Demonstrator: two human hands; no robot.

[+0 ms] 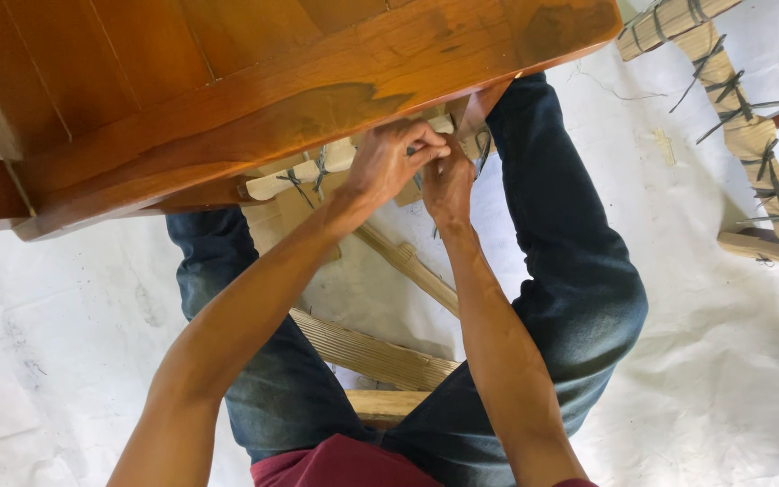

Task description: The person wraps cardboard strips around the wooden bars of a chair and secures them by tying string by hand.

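Hands meet at the wrapped rail under the edge of a brown wooden chair seat (227, 81), between the person's knees. Left hand (394, 162) has fingers curled tight, pinching something small at the cardboard-wrapped rail (304, 176); most likely the dark string (319, 167) tied round it, but the pinch point is hidden behind the knuckles. Right hand (448, 185) sits just beside it, touching the left fingertips, fingers bent in toward the same spot; cannot tell what it grips, if anything.

Rail runs roughly level below the seat edge, string knotted round it in a couple of places. A slanted wooden strut (407, 266) drops from under the hands toward the lap. Ribbed cardboard strip (367, 352) lies across between the thighs, a wooden piece (380, 406) just below it.

Person sits on white sheeting (705, 361) in blue jeans (579, 271) and a dark red shirt (335, 464).

Upper right, well apart from the hands: another chair leg (741, 117) wrapped in cardboard and bound with the same dark string at several points, lying on the sheeting
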